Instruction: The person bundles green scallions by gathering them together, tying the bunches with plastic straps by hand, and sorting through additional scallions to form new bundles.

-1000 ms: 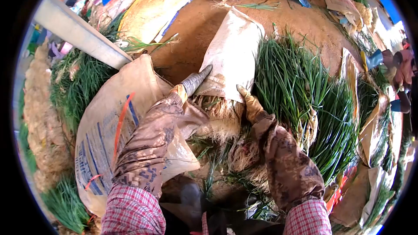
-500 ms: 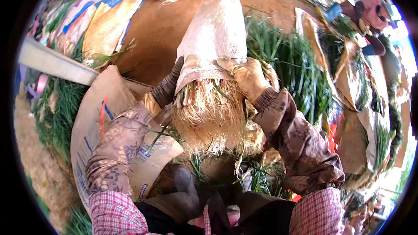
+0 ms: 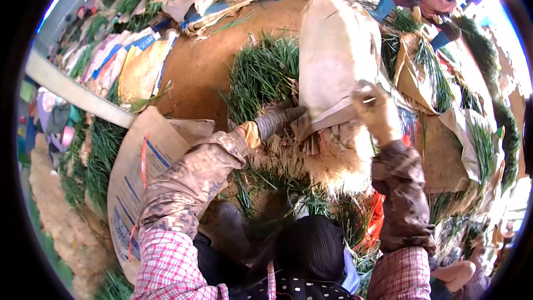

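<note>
A bundle of long green-leaved plants stands wrapped in a pale sack sheet (image 3: 338, 55), its pale stringy roots (image 3: 340, 158) sticking out at the near end. My left hand (image 3: 277, 119), in a dark glove with a yellowish cuff, has its fingers stretched out, tips beside the wrapper's lower left edge; its thumb is hidden. Over the wrapper's lower right edge is my right hand (image 3: 377, 111) in a tan glove, fingers curled, thumb and finger close together and slightly blurred. Whatever they pinch is not visible. Loose green plants (image 3: 264, 72) lie left of the wrapper, beyond my left hand.
A printed paper sack (image 3: 139, 189) lies on the left beside a pale curved bar (image 3: 78, 90). Folded sacks (image 3: 141, 72) are stacked beyond. More wrapped bundles (image 3: 444, 144) stand at right. Another person (image 3: 436, 0) sits at the upper right. Brown ground (image 3: 194, 66) shows ahead.
The wrapped bundle has moved right relative to my view, and loose green plants now show on its left. My right hand's fingers have curled up at its edge; my left hand has shifted right.
</note>
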Motion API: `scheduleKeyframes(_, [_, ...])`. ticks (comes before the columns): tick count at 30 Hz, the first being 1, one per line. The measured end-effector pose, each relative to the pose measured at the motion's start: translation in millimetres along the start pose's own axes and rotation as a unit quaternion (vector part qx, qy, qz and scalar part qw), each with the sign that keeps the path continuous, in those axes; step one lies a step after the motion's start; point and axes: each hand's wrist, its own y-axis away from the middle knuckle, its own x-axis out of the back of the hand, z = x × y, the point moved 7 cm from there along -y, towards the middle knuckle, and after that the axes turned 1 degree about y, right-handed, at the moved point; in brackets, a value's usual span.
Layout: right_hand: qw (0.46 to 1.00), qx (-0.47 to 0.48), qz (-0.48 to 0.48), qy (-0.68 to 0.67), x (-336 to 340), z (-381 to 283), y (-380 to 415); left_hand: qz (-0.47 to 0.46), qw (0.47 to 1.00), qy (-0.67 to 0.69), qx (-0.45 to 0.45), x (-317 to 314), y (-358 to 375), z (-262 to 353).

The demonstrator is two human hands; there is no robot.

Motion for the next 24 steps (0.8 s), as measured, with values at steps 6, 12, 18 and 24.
scheduleKeyframes(6, [0.921, 0.087, 0.123, 0.358, -43.2, 61.2, 55.1, 0.023, 0.984, -0.018, -0.178, -55.8, -29.0, 5.4])
scheduleKeyframes(12, [0.957, 0.123, 0.066, 0.252, -53.2, 57.8, 78.5, 0.169, 0.841, -0.500, -0.119, -111.0, -16.9, 74.2])
scheduleKeyframes(18, [0.976, -0.002, 0.127, 0.178, -29.7, 80.8, 95.5, 0.165, 0.865, -0.454, -0.138, -104.8, -36.0, 82.2])
scheduleKeyframes(24, [0.970, -0.001, 0.173, 0.174, -15.7, 92.6, 85.8, 0.365, 0.902, -0.130, -0.193, -18.8, -12.6, 81.3])
